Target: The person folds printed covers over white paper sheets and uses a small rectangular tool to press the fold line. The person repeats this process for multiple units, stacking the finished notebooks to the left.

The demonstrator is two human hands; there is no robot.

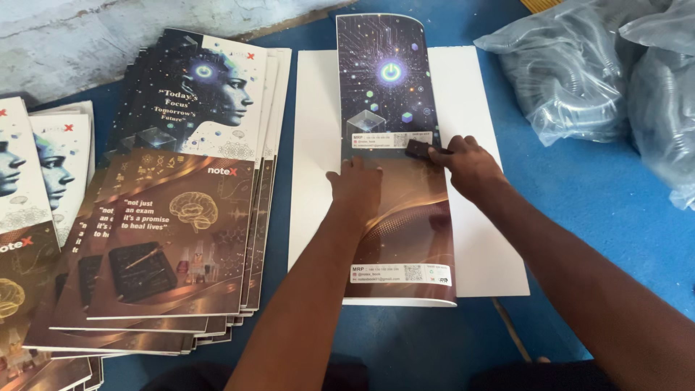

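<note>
A long printed cover sheet (394, 94), purple at the far end and brown nearer me, lies folded over a white board (474, 239) on the blue surface. My left hand (355, 190) presses flat on the sheet's middle, fingers spread. My right hand (470, 165) grips a small dark block (418, 150) and holds it against the sheet just to the right of my left hand.
A fanned stack of printed covers (174, 217) lies to the left, with more covers (36, 188) at the far left edge. Clear plastic bags of coiled material (572, 72) sit at the upper right. A pale wall (108, 29) runs along the back.
</note>
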